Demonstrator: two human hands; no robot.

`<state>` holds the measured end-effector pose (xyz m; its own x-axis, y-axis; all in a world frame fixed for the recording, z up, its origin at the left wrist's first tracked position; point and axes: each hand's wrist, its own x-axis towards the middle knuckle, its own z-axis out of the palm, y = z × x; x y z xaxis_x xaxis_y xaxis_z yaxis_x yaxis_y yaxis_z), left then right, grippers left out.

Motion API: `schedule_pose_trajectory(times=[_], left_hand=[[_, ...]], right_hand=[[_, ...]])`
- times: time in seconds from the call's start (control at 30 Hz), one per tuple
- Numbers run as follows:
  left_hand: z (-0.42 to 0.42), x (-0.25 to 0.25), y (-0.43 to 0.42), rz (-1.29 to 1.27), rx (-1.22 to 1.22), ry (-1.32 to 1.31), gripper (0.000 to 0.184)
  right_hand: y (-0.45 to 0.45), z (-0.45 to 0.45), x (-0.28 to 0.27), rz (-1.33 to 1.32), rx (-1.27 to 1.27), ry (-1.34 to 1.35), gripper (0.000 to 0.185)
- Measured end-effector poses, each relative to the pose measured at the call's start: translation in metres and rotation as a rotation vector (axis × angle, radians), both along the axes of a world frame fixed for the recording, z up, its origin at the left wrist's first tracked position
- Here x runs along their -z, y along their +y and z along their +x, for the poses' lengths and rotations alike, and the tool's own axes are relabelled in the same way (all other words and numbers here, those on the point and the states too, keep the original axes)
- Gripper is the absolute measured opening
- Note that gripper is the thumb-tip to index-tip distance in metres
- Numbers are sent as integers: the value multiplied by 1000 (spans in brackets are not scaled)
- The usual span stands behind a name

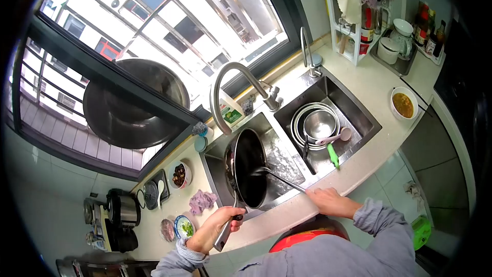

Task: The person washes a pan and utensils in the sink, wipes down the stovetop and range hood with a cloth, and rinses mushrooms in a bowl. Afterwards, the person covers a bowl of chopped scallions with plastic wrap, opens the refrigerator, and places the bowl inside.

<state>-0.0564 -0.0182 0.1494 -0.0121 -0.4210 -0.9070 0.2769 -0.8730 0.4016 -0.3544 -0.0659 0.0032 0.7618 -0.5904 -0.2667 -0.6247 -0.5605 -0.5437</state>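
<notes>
A dark wok is tilted on its side over the left sink basin, its opening turned to the right. My left hand is closed round the wok's handle near the counter's front edge. In my right hand is the end of a long-handled metal utensil. Its head lies inside the wok, too dark to tell whether it is a ladle or a spatula. Wet, shiny patches show in the basin beside the wok. The curved faucet arches above it.
The right basin holds stacked bowls, a pink ladle and a green-handled tool. On the left counter are a purple cloth, a bowl of dark food and a bowl of chopped greens. A soup bowl stands right.
</notes>
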Motion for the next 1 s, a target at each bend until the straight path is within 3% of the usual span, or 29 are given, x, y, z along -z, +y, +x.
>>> schedule_pose_trajectory(times=[0.2,0.33,0.47,0.67,0.8,0.93,1.0], left_hand=[[-18,1,15,-59,-38,-184,12],[-13,14,24,-66,-90,-88,12],[-1,31,39,-15,-101,-54,12],[-6,38,70,-158,-140,-91,9],[33,63,99,-222,-156,185,11],[39,52,131,-262,-169,646,34],[-57,-15,168,-481,-105,-47,34]], right_hand=[[10,2,8,-12,-9,-58,60],[22,8,4,42,9,-83,58],[40,8,34,-60,22,-183,57],[79,12,7,-42,82,-199,56],[122,6,13,78,247,-364,58],[163,-11,-17,323,408,-477,62],[179,-25,-31,403,470,-574,63]])
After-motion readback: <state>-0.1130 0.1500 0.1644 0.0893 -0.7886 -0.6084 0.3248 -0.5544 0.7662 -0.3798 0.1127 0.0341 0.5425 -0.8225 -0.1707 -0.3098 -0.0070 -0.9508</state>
